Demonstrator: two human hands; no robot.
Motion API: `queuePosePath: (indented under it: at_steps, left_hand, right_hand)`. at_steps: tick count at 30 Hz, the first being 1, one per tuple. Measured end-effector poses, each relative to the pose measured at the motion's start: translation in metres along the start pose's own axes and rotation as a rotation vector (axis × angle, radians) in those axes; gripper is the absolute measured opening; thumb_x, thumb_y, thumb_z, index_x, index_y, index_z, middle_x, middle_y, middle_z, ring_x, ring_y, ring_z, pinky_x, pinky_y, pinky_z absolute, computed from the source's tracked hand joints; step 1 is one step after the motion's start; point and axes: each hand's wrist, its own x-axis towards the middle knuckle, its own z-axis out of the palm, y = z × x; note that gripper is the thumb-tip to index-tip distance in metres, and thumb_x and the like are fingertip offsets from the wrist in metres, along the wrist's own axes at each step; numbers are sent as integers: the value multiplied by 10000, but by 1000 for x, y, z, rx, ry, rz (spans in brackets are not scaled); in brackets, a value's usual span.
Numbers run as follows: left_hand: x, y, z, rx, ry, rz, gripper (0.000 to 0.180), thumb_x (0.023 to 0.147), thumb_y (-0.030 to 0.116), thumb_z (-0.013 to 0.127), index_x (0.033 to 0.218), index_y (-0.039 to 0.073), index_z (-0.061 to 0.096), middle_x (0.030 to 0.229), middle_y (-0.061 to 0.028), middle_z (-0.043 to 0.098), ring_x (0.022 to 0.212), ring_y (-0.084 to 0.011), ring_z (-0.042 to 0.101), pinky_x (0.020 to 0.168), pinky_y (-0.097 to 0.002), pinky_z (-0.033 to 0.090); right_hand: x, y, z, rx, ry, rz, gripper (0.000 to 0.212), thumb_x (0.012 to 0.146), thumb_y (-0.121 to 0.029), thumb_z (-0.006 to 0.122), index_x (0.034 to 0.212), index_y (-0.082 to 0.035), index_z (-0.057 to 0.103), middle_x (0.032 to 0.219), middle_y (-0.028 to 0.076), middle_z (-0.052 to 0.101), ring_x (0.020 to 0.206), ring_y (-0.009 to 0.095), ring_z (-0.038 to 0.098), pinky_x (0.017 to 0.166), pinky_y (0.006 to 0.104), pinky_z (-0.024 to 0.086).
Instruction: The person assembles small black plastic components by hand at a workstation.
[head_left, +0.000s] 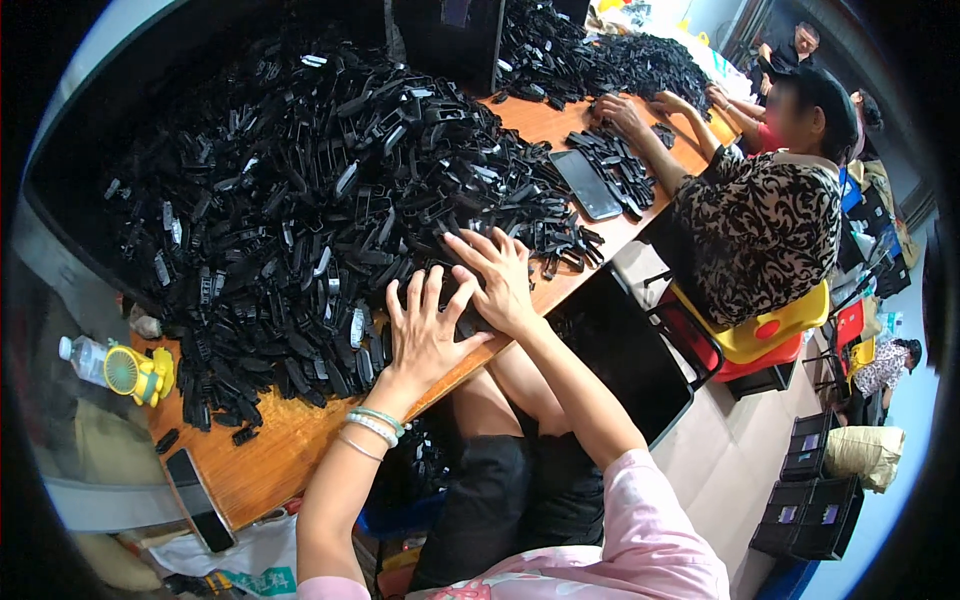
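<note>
A large heap of small black plastic parts (300, 190), narrow and clip-like, covers most of the wooden table (290, 450). At the heap's near edge rests my left hand (425, 335), fingers spread over the parts, with bracelets (375, 428) on its wrist. Close beside it, my right hand (500, 285) reaches onto the same edge, its fingers apart too. The hands nearly meet near the right thumb. Neither shows a part gripped between its fingers, though what lies under the palms is hidden.
A phone (587, 184) lies right of the heap, another phone (200, 500) at the table's left corner. A yellow toy-like fan (140, 375) stands by a clear bottle (84, 358). To the right, a co-worker in a patterned shirt (765, 230) handles parts. Black crates (808, 515) stand on the floor.
</note>
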Motion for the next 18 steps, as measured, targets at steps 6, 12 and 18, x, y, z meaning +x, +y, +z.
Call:
queuePosePath:
  at_steps: [6,12,18]
  left_hand:
    - [-18,4,-13,70,45,-58,790,636,411,766,1258,119,376,1241,-164,405,1185,-363,364,982,-561,253]
    - [-30,5,-27,72,49,-112,819,610,325,799,1276,112,373,1264,-185,386,1203,-385,357,987,-566,269]
    - [-31,7,-32,102,94,-83,828,626,324,799,1297,118,359,1379,-224,308,1292,-399,285,1004,-564,256]
  right_hand:
    - [-4,-23,12,111,-37,-100,402,869,-208,513,1269,-183,540,1201,81,573,1063,264,506,998,474,264]
    - [-3,-35,17,153,-71,-174,391,888,-228,497,1273,-166,532,1147,69,607,1041,268,501,987,481,269]
    - [-6,-39,17,71,65,-191,415,855,-183,555,1265,-128,532,1115,50,614,991,220,525,943,449,300]
